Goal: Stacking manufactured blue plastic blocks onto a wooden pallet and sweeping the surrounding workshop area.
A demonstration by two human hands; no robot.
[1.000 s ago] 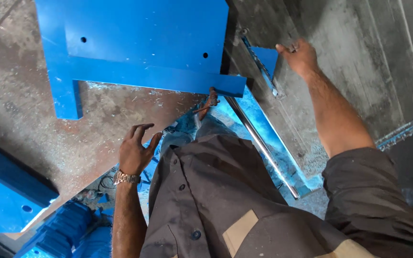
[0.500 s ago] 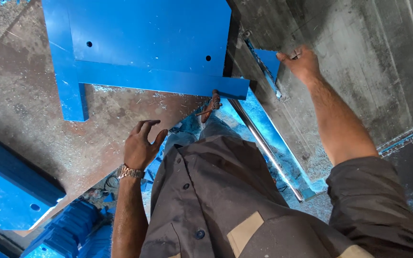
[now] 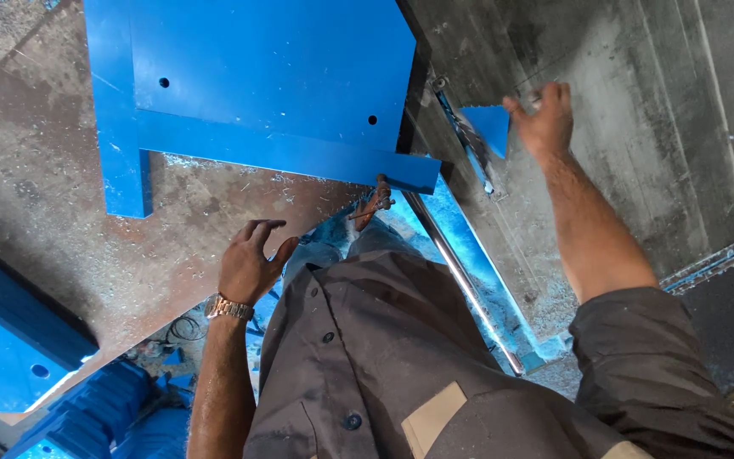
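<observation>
A large blue sheet (image 3: 273, 76) with two small holes and a notched lower edge lies on a rusty steel table (image 3: 61, 221). My left hand (image 3: 248, 263), with a watch on the wrist, rests at the table's near edge just below the sheet, fingers apart and holding nothing. My right hand (image 3: 544, 123) reaches out over a grey metal surface (image 3: 639, 153). Its thumb is against a small blue offcut (image 3: 484, 127) beside a narrow toothed blade (image 3: 469, 149). I cannot make out whether the fingers grip the offcut.
A shiny steel rod (image 3: 460, 272) runs diagonally between the two surfaces over a gap dusted with blue chips. A small reddish tool (image 3: 373, 204) sits at the sheet's lower corner. Blue machine parts (image 3: 10, 357) stand at lower left. My grey shirt fills the bottom.
My left hand has slid a little farther onto the table edge, with its fingers spreading. My right hand stays at the small blue offcut.
</observation>
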